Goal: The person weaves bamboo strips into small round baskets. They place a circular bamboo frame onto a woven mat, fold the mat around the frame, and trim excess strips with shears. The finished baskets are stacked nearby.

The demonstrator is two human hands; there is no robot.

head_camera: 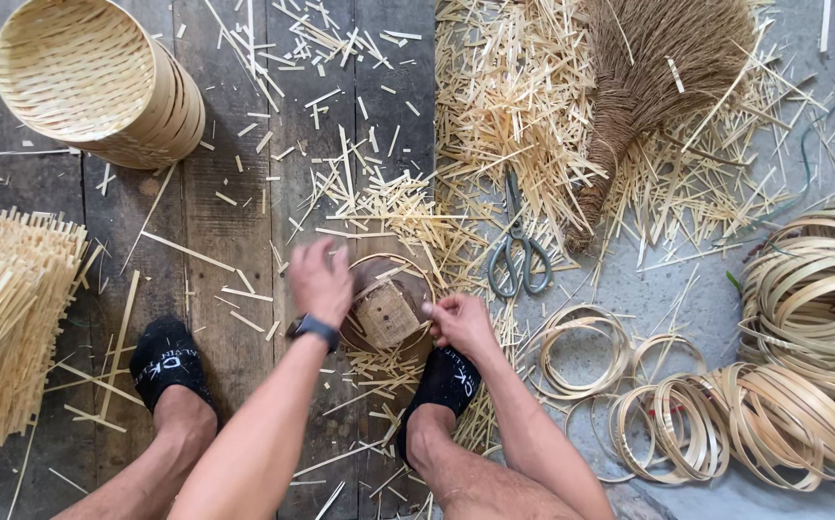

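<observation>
Head view: left hand [319,279] lies curled over the rim of a small round bamboo frame [386,306] on the plank floor [225,221], just above the right foot. Right hand [458,323] pinches its right edge, fingers closed. Risk: the thin, springy hoop could slip or splinter under the grip. Scissors [519,252] lie near, amid brittle split-bamboo offcuts [514,96]; smooth coiled hoops [803,289] sit well to the right.

Both arms reach down between the knees; left hand [320,280] is blurred, fingers curled, right hand [460,323] fisted, grip tight.
</observation>
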